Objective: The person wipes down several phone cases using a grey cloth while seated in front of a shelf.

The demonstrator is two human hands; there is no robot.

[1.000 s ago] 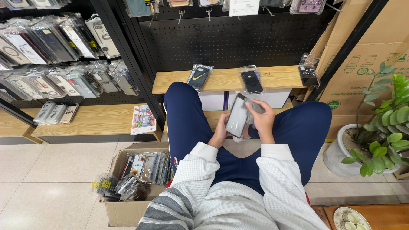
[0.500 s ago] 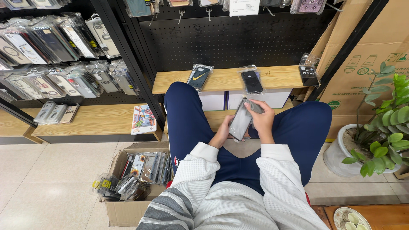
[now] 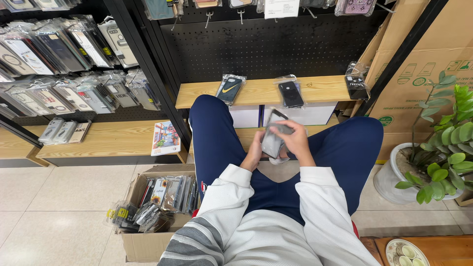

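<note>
I sit with both hands raised between my knees, holding a grey phone case in a clear plastic sleeve (image 3: 272,138). My left hand (image 3: 255,151) grips its lower left edge from below. My right hand (image 3: 294,139) lies across its upper right part, fingers over the front. On the wooden shelf ahead lie a dark case with a yellow mark (image 3: 230,89), a black case (image 3: 290,93) and another black packaged case (image 3: 356,87).
A cardboard box (image 3: 148,244) with several packaged cases stands on the tiled floor at my left. Racks of cases (image 3: 74,64) fill the left wall. A potted plant (image 3: 438,148) stands at the right. A booklet (image 3: 165,138) lies on the lower shelf.
My right hand has slid leftward over the front of the sleeved case, and the case has turned slightly in my hands. Everything else is unmoved.
</note>
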